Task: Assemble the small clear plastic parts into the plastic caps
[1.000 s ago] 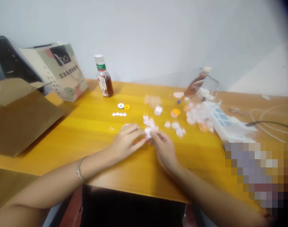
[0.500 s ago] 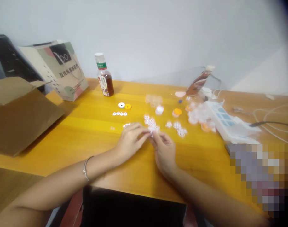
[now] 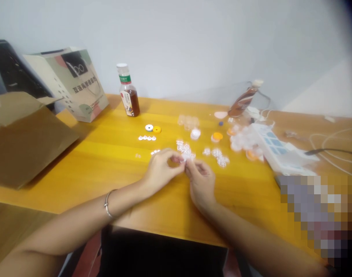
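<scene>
My left hand (image 3: 161,169) and my right hand (image 3: 202,182) meet fingertip to fingertip above the table. Pinched between them is a small white piece (image 3: 185,158), blurred and partly covered by the fingers. Just beyond lie flat white pieces with dark and reddish markings (image 3: 183,147). Similar round patterned pieces (image 3: 220,157) lie to the right of my hands. A short row of small white pieces (image 3: 147,138) sits to the left, and more white bits (image 3: 155,152) show just behind my left hand.
White and yellow discs (image 3: 156,129) and white (image 3: 195,133) and orange round lids (image 3: 217,136) lie farther back. A bottle (image 3: 130,100) stands at the back left; another (image 3: 243,100) leans at the right. A cardboard box (image 3: 25,142), paper bag (image 3: 77,84) and power strip (image 3: 274,144) flank the table.
The fingers of my left hand have shifted slightly around the small white piece, with a wider gap between thumb and forefinger. My right hand stays almost in place.
</scene>
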`<state>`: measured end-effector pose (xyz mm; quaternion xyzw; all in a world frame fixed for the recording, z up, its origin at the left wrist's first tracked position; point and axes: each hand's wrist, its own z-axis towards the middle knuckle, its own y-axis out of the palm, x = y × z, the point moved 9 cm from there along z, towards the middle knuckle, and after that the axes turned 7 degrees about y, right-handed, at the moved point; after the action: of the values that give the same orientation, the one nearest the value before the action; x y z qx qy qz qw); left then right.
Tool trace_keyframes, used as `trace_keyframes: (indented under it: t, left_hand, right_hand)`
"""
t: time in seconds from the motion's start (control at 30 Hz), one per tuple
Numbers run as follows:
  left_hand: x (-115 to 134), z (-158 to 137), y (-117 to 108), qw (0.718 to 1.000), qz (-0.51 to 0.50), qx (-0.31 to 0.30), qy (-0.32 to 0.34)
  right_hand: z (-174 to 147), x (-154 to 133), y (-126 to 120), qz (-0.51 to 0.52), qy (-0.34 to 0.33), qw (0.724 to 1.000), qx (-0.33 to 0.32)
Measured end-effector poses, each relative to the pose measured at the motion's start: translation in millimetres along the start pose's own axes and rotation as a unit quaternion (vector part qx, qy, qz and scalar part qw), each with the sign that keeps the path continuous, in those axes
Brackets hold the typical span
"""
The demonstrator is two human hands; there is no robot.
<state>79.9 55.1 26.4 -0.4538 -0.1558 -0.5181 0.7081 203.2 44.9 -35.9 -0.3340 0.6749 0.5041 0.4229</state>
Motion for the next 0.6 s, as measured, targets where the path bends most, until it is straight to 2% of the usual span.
trace_keyframes:
  t: [0.23,0.43,0.6]
  left_hand:
    - [4.2,1.9,-2.2,1.000,0.007,-0.010,0.015]
    - [-2.1,4.5,3.3,0.995,0.062,-0.074,0.005]
    - [-1.5,3.0,9.2,0.985,0.129,-0.117,0.015]
  right_hand:
    - [-0.5,1.9,4.1,0.049,0.038,0.998,-0.016]
    - [-2.8,11.3,7.1,0.048,0.088,0.994,-0.037]
    - [-1.7,14.9,8.2,0.038,0.105,0.993,-0.038]
